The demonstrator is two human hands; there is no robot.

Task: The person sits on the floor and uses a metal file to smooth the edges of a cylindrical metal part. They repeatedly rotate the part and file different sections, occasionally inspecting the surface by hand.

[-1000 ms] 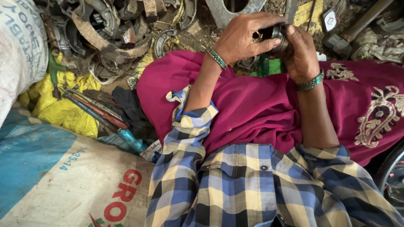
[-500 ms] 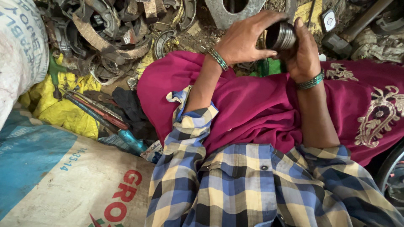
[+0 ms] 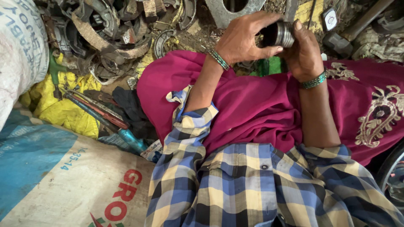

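Observation:
Both hands are raised over my lap and hold one small dark metal cylinder with a shiny ribbed band [image 3: 278, 34]. My left hand [image 3: 244, 40] wraps it from the left, thumb under it and fingers over the top. My right hand [image 3: 304, 52] grips its right end, which it hides. Green bead bangles circle both wrists. A magenta cloth with gold embroidery [image 3: 261, 105] covers my lap below the hands, and my sleeves are blue-and-yellow check.
A heap of worn curved metal parts and rings [image 3: 113, 33] lies at the upper left. Screwdrivers with red and blue handles [image 3: 105, 115] rest by a yellow cloth [image 3: 63, 109]. Printed woven sacks [image 3: 63, 180] lie at the left. A wheel rim [image 3: 393, 176] shows at the right edge.
The cylinder has been turned in my hands, so its ribbed side now faces me. Both hands have stayed at about the same height over my lap.

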